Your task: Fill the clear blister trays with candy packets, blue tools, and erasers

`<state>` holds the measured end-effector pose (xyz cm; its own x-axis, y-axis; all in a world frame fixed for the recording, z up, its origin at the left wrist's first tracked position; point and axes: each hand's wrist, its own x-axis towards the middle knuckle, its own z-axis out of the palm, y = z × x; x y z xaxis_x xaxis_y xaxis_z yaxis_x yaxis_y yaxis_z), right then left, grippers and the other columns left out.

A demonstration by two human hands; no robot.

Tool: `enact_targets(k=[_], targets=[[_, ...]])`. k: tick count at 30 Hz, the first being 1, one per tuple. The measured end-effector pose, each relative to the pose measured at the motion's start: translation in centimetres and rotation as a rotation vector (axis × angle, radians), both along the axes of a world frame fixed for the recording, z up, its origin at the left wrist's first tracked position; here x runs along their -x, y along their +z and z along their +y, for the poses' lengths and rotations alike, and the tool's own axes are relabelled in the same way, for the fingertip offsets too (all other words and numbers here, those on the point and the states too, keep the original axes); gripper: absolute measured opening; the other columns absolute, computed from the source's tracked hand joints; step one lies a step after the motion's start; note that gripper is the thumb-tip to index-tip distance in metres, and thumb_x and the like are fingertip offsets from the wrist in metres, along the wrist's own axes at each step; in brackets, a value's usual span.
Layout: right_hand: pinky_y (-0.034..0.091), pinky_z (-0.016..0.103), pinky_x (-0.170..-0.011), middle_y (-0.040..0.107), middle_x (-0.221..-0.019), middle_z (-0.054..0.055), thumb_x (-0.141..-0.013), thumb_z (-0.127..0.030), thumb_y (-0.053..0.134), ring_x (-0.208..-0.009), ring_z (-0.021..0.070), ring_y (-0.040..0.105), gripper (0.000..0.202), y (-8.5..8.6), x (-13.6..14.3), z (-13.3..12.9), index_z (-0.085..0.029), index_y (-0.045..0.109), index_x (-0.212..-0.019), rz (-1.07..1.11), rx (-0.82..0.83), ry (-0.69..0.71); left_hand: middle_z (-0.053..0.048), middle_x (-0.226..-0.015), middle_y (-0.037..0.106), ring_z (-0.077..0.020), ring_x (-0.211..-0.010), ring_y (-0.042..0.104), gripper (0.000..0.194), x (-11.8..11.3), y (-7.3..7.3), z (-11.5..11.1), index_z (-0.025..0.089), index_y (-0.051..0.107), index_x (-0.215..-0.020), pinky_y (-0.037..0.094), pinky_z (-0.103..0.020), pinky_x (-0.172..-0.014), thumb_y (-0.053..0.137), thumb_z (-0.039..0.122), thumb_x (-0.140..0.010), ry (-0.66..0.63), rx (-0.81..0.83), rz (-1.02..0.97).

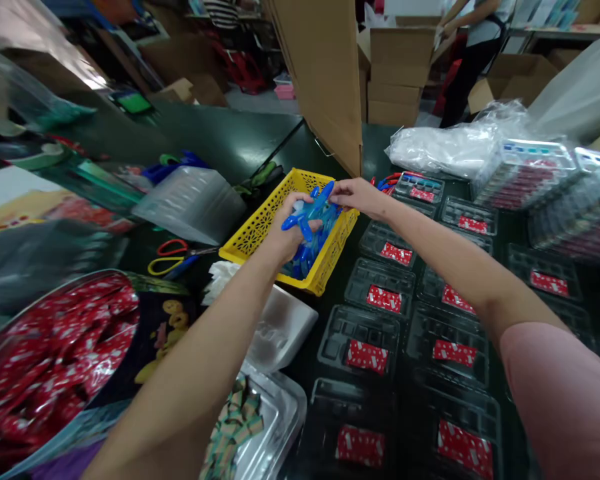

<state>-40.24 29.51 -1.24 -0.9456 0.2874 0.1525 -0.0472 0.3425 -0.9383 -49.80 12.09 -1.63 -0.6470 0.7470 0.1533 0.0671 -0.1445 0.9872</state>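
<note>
Both my hands are over a yellow perforated basket (pixel 330 267) that holds blue plastic pieces (pixel 305 261). My left hand (pixel 289 230) is closed around several blue pieces (pixel 310 212) near the basket's middle. At the basket's right rim, my right hand (pixel 353 195) pinches the upper end of one long blue piece. To the right, clear plastic trays (pixel 375 272) lie in rows, each with a red patterned packet (pixel 384 299) in it.
At the left are a round tin (pixel 163 333) of red packets and scissors (pixel 173 259). A white foam tray (pixel 285 327) and a clear tray of small wrapped pieces (pixel 237 420) sit nearer. A cardboard flap (pixel 330 80) stands behind; stacked trays (pixel 525 173) are at right; a person (pixel 480 47) stands beyond.
</note>
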Motion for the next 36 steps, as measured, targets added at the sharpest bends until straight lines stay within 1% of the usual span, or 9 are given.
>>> enact_targets(k=[3, 6, 10, 15, 20, 25, 28, 31, 36], targets=[[0.045, 0.018, -0.056, 0.062, -0.066, -0.002, -0.075, -0.021, 0.066, -0.062, 0.0080, 0.057, 0.009, -0.2, -1.1, -0.5, -0.013, 0.062, -0.075, -0.013, 0.133, -0.063, 0.003, -0.079, 0.059, -0.0124, -0.062, 0.058, 0.048, -0.5, 0.0, -0.2, 0.023, 0.051, -0.091, 0.047, -0.021, -0.052, 0.077, 0.012, -0.053, -0.061, -0.015, -0.056], [0.045, 0.018, -0.055, 0.063, -0.066, -0.002, -0.071, -0.020, 0.069, -0.061, 0.0079, 0.057, 0.009, 0.1, -3.6, 0.9, -0.014, 0.063, -0.074, -0.018, 0.211, -0.155, 0.004, -0.075, 0.058, -0.0123, -0.059, 0.058, 0.051, -0.7, 0.0, -0.3, 0.024, 0.047, -0.091, 0.049, -0.023, -0.051, 0.075, 0.011, -0.052, 0.000, -0.051, -0.154], [0.047, 0.020, -0.058, 0.061, -0.065, -0.003, -0.068, -0.020, 0.069, -0.059, 0.0081, 0.056, 0.009, 0.0, -8.8, 5.2, -0.016, 0.062, -0.072, 0.061, 0.269, -0.487, 0.007, -0.065, 0.054, -0.0110, -0.050, 0.055, 0.047, -0.4, 0.1, -0.6, 0.024, 0.045, -0.089, 0.048, -0.023, -0.048, 0.072, 0.010, -0.054, 0.088, -0.047, -0.187], [0.050, 0.027, -0.062, 0.056, -0.058, -0.004, -0.061, -0.017, 0.069, -0.054, 0.0095, 0.052, 0.011, -3.3, -14.0, 9.0, -0.017, 0.059, -0.065, 0.017, 0.174, -0.821, 0.008, -0.065, 0.055, -0.0112, -0.049, 0.056, 0.048, -0.8, 0.1, -0.9, 0.025, 0.046, -0.093, 0.049, -0.024, -0.049, 0.070, 0.009, -0.054, 0.105, -0.064, -0.193], [0.051, 0.030, -0.066, 0.054, -0.059, -0.005, -0.063, -0.016, 0.063, -0.055, 0.0106, 0.051, 0.005, -6.4, -14.2, 9.4, -0.016, 0.060, -0.067, 0.032, 0.068, -0.993, 0.005, -0.068, 0.057, -0.0126, -0.050, 0.058, 0.048, -1.7, -0.1, -1.3, 0.024, 0.047, -0.092, 0.050, -0.025, -0.049, 0.068, 0.008, -0.053, 0.085, -0.056, -0.200], [0.051, 0.031, -0.069, 0.055, -0.062, -0.004, -0.064, -0.016, 0.062, -0.059, 0.0113, 0.053, 0.005, -7.3, -14.0, 8.9, -0.016, 0.060, -0.069, 0.048, 0.121, -0.960, 0.005, -0.067, 0.056, -0.0129, -0.050, 0.057, 0.046, -1.8, -0.2, -1.5, 0.023, 0.047, -0.090, 0.048, -0.024, -0.045, 0.068, 0.007, -0.053, 0.107, -0.051, -0.197], [0.051, 0.032, -0.070, 0.060, -0.066, -0.002, -0.064, -0.017, 0.063, -0.062, 0.0127, 0.055, 0.010, -7.9, -15.2, 9.0, -0.016, 0.063, -0.074, 0.076, 0.045, -0.952, 0.006, -0.066, 0.057, -0.0129, -0.049, 0.057, 0.047, -1.9, -0.3, -1.3, 0.024, 0.047, -0.091, 0.049, -0.025, -0.046, 0.069, 0.007, -0.054, 0.101, -0.057, -0.190], [0.051, 0.032, -0.071, 0.063, -0.073, 0.001, -0.068, -0.019, 0.061, -0.066, 0.0141, 0.057, 0.013, -8.7, -16.2, 10.0, -0.015, 0.065, -0.079, 0.094, -0.044, -1.065, 0.006, -0.066, 0.058, -0.0139, -0.049, 0.057, 0.049, -1.9, -0.5, -1.2, 0.025, 0.048, -0.093, 0.049, -0.026, -0.047, 0.071, 0.007, -0.054, 0.104, -0.036, -0.157], [0.050, 0.032, -0.073, 0.067, -0.077, 0.005, -0.072, -0.018, 0.057, -0.072, 0.0172, 0.060, 0.015, -9.5, -15.5, 11.6, -0.013, 0.067, -0.082, -0.047, -0.187, -1.104, 0.006, -0.066, 0.059, -0.0146, -0.050, 0.059, 0.048, -1.6, -0.9, -1.0, 0.025, 0.048, -0.092, 0.047, -0.025, -0.047, 0.077, 0.011, -0.056, 0.106, -0.021, -0.106]])
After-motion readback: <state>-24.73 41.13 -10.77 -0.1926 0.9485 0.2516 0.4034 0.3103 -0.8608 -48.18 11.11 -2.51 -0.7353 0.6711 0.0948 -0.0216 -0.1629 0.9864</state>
